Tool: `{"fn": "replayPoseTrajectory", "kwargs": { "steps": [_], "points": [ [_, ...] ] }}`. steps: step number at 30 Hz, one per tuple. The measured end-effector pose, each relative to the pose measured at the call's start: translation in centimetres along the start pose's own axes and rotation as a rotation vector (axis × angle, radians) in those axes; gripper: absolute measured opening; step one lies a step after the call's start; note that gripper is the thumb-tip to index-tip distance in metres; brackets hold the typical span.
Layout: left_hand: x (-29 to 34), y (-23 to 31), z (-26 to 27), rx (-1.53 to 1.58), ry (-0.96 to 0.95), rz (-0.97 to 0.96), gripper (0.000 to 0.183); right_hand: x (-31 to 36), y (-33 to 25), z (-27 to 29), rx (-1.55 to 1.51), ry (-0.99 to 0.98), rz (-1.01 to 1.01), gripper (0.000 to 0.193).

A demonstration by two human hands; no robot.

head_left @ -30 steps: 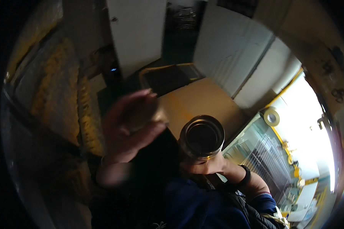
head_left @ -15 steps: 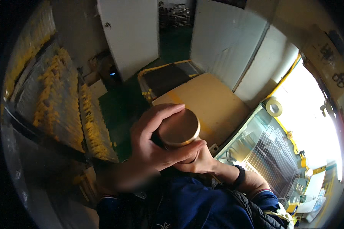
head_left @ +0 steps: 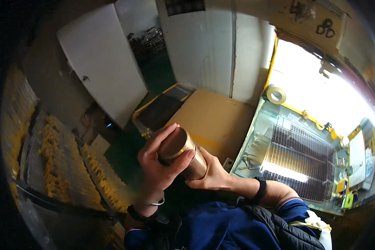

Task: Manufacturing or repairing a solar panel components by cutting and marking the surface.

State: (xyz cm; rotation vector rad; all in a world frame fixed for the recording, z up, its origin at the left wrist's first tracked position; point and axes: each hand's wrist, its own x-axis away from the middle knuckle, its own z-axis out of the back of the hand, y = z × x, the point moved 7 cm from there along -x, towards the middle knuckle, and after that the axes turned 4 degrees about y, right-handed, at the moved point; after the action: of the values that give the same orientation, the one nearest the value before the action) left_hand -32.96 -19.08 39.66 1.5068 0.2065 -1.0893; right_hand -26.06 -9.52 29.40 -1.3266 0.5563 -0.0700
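Note:
Both hands hold a bronze-coloured metal flask, tilted in front of my body. Its round, flat-topped lid points up and to the left. My left hand is wrapped round the lid end, with the fingers on the far side and the thumb along the near side. Lower down, my right hand grips the body near its base; part of those fingers is hidden behind the flask.
A large cardboard sheet lies ahead. To the right, a lit glass-topped table bears a dark gridded panel and a tape roll. Racked panels with yellow edges stand left. A white door stands ajar at the back.
The view has swung to the right, showing more of the lit table. The flask has tipped so that its side shows. Both hands keep their hold.

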Motion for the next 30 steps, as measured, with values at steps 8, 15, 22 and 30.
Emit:
{"fn": "replayPoseTrajectory", "kwargs": {
  "steps": [8, 15, 22, 30],
  "points": [
    [-1.5, 1.4, -5.5, 0.933, -0.509, 0.158, 0.092, 1.0, -2.1, 1.2, -0.233, -0.243, 0.008, 0.058],
    [-2.4, -1.1, -8.0, 0.941, -0.263, 0.291, 0.109, 2.6, -8.0, 9.2, -0.262, -0.066, 0.049, 0.075],
    [2.5, -10.9, -8.2, 0.903, -0.334, 0.631, 0.038, 7.0, -18.1, 27.6, 0.154, 0.501, -0.014, 0.05],
    [5.8, -16.8, -11.3, 0.919, -0.055, 0.931, 0.033, 5.5, -31.3, 45.9, 0.422, 0.938, 0.235, 0.042]
  ]
}}
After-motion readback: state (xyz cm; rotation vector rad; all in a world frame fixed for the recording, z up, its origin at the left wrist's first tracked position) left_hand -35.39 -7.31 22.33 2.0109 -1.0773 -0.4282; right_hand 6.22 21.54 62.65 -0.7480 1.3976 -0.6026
